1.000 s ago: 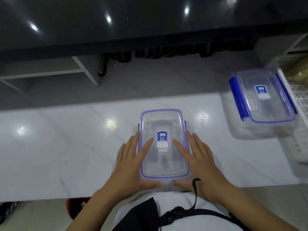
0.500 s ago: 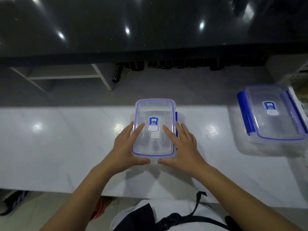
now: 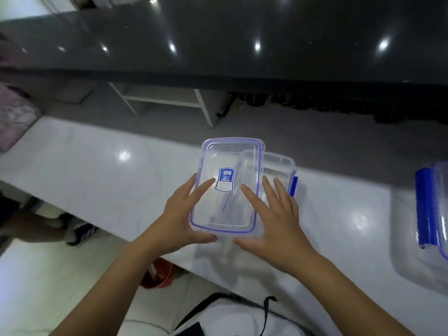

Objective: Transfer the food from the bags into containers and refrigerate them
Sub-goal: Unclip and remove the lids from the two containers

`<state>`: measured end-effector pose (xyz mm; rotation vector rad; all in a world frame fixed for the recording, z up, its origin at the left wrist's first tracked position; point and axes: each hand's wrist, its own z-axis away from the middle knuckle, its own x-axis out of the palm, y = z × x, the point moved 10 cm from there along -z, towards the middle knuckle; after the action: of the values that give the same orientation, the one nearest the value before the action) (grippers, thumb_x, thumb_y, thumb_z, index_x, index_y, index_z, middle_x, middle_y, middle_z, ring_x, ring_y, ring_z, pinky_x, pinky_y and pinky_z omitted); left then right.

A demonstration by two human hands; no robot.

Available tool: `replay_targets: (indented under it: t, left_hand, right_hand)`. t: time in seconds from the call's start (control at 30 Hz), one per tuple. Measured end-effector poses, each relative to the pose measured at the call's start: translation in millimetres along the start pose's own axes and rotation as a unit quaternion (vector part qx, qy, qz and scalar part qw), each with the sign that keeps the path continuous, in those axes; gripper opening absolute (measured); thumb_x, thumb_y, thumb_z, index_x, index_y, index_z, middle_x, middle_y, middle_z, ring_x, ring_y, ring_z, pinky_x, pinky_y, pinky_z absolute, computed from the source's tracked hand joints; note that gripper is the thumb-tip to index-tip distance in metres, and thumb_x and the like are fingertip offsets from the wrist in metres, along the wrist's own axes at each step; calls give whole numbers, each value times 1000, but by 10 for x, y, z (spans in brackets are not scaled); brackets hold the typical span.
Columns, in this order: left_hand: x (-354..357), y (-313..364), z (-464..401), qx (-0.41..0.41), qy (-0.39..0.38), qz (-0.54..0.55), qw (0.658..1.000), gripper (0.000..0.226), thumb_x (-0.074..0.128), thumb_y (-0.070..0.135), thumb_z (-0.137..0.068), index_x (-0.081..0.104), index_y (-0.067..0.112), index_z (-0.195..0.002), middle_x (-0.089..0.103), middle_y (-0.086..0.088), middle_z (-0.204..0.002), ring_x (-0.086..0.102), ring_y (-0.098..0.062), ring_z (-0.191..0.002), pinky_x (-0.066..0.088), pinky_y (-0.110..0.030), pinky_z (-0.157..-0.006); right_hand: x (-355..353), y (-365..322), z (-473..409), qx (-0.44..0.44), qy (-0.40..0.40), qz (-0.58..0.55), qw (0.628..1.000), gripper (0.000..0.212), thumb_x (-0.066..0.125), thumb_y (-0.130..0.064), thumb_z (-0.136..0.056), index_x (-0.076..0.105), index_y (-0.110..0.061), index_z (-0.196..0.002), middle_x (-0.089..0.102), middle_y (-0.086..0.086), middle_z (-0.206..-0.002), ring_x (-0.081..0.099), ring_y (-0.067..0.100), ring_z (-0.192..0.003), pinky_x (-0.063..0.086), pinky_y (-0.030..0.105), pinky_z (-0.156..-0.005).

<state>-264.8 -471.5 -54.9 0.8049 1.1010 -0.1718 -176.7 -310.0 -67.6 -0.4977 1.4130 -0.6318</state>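
Near the white counter edge, lid in left hand, offset from container; right hand flat.

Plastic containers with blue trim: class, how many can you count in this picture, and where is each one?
2. One container sits on the white counter between the hands, its lid lifted and shifted left. The second container lies at the right edge, partly cut off. Others may sit out of frame.

A blue sticker on the clear lid seemingly reads "DYU"; smaller print is illegible.
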Motion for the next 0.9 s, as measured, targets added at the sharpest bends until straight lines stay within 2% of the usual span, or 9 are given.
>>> replay_targets:
  t: [0.1, 0.2, 0.43, 0.5, 0.67, 0.73, 0.9]
  left_hand:
    - [-141, -150, 212, -40, 21, -8, 999, 120, 88, 53, -64, 2, 63, -148, -6, 23, -164, 1, -10, -153, 20, -45, -122]
    - [-307, -297, 364, -63, 41, -3, 997, 119, 90, 48, -64, 7, 65, -147, -3, 21, -165, 5, -12, -153, 22, -46, -122]
    - [-671, -911, 397, -91, 53, -5, 994, 116, 91, 41, -65, 9, 70, -143, -2, 17, -165, 4, -16, -152, 22, -45, -121]
    - [-713, -1192, 322, -89, 42, 1, 995, 115, 90, 42, -66, 10, 71, -142, -4, 19, -165, 4, -16, -152, 23, -46, -120]
    - [-803, -1918, -25, -57, -9, 12, 998, 113, 86, 50, -63, 10, 68, -145, 0, 19, -164, 14, -22, -148, 27, -51, -119]
    - [-776, -2185, -150, -50, -40, 19, 998, 111, 85, 52, -63, 10, 69, -143, 1, 20, -163, 14, -22, -148, 27, -51, -119]
    - [-827, -2748, -497, -29, -91, -38, 995, 113, 72, 69, -54, 5, 67, -145, 7, 9, -165, 17, -25, -147, 26, -50, -119]
  right_hand:
    - [107, -192, -113, -38, -33, -9, 999, 100, 63, -72, -78, -4, -54, -151, -18, -10, -165, -30, 13, -147, -18, 35, -114]
    - [211, -394, -272, -66, -54, -5, 996, 101, 63, -71, -79, -4, -52, -152, -19, -8, -166, -30, 15, -148, -13, 40, -118]
    - [535, -857, -791, -64, -101, 22, 993, 99, 70, -60, -78, 4, -55, -152, -11, -1, -167, -25, 23, -150, -5, 46, -121]
    - [692, -942, -997, -46, -105, 23, 993, 100, 72, -59, -77, 7, -54, -152, -8, -1, -168, -21, 24, -151, -3, 46, -121]
    - [1172, -1130, -1496, 33, -81, -76, 993, 105, 77, -60, -70, 9, -55, -150, -3, -7, -167, -2, 24, -153, 15, 48, -122]
    - [1354, -1165, -1648, 66, -65, -66, 994, 106, 75, -62, -69, 7, -55, -150, 1, -4, -167, 3, 27, -152, 18, 49, -121]
    - [1721, -1188, -2004, 131, -57, 26, 989, 108, 69, -68, -71, 0, -52, -152, -2, -1, -168, -11, 32, -153, 3, 51, -120]
